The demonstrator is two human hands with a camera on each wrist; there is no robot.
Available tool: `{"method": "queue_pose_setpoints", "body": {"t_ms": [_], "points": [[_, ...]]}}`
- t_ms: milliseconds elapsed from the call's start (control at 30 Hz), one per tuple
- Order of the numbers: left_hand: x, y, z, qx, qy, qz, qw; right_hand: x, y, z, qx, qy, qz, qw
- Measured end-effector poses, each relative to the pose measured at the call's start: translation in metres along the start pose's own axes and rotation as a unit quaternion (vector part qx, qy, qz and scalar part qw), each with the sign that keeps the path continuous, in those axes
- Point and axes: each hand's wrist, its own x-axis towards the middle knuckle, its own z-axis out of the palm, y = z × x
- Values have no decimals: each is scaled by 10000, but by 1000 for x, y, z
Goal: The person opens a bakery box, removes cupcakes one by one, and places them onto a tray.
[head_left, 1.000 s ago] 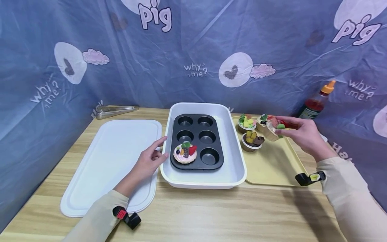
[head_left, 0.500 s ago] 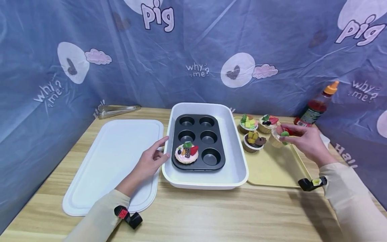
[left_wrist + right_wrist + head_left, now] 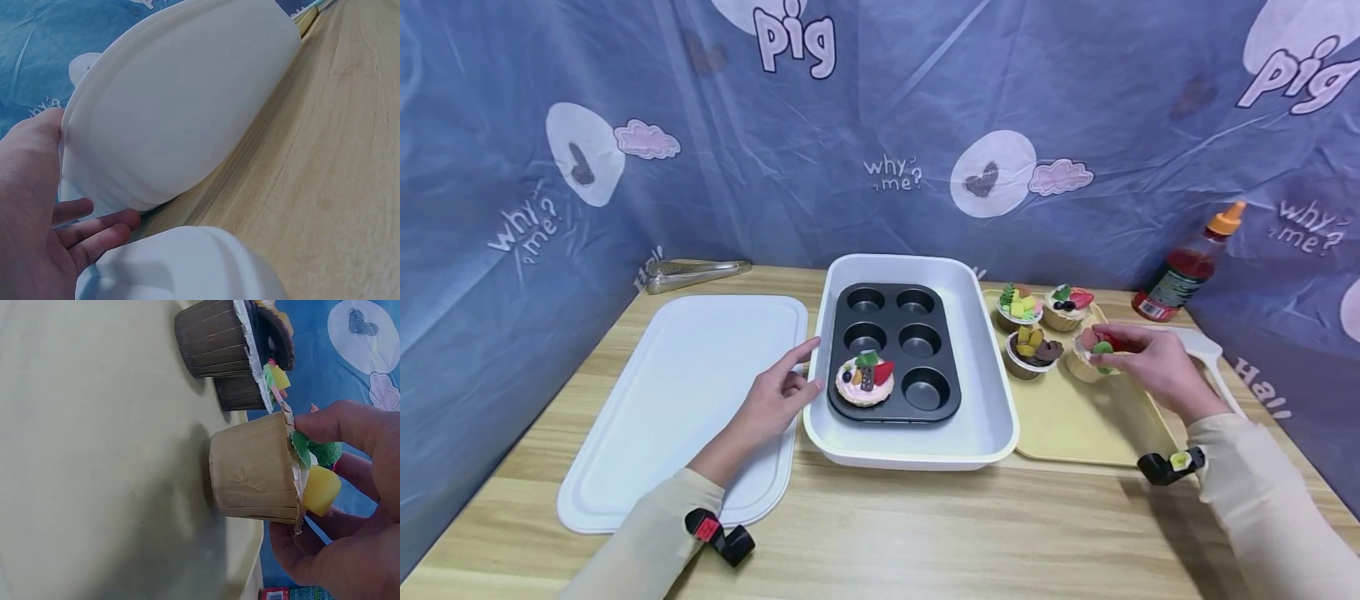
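My right hand (image 3: pixel 1165 367) holds a cupcake (image 3: pixel 1084 357) by its top edge, thumb and fingers around the toppings. Its plain tan paper cup (image 3: pixel 253 472) is upright at the yellow tray (image 3: pixel 1063 429); whether the base fully rests is unclear. My left hand (image 3: pixel 773 396) touches the left rim of a white basin (image 3: pixel 977 400) with extended thumb and index finger; its other fingers hang loosely bent in the left wrist view. Inside the basin lies a dark muffin tin (image 3: pixel 891 354), a pink-topped tart (image 3: pixel 865 382) sitting at its front left cup.
Beside the held cupcake stand a chocolate cupcake (image 3: pixel 1032 354), a green-and-yellow-topped one (image 3: pixel 1019 307) and a berry-topped one (image 3: pixel 1067 308). A white board (image 3: pixel 692 392) lies left, metal tongs (image 3: pixel 696 273) behind it. A sauce bottle (image 3: pixel 1187 267) and a white utensil (image 3: pixel 1202 346) are far right.
My right hand has lowered the cupcake towards the viewer, down to the yellow tray, away from the berry-topped cupcake. The left hand keeps its place at the basin rim; the head view shifts slightly.
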Motion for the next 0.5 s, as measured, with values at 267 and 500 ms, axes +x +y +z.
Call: {"method": "queue_pose_setpoints", "body": {"t_ms": [267,500], "points": [[0,0,0,-21,-9,-46,10000,1,4,2,-332,-74,201,9992],[1,0,0,-1,-15,-50,10000,1,4,2,-420,-144,278,9986]]}}
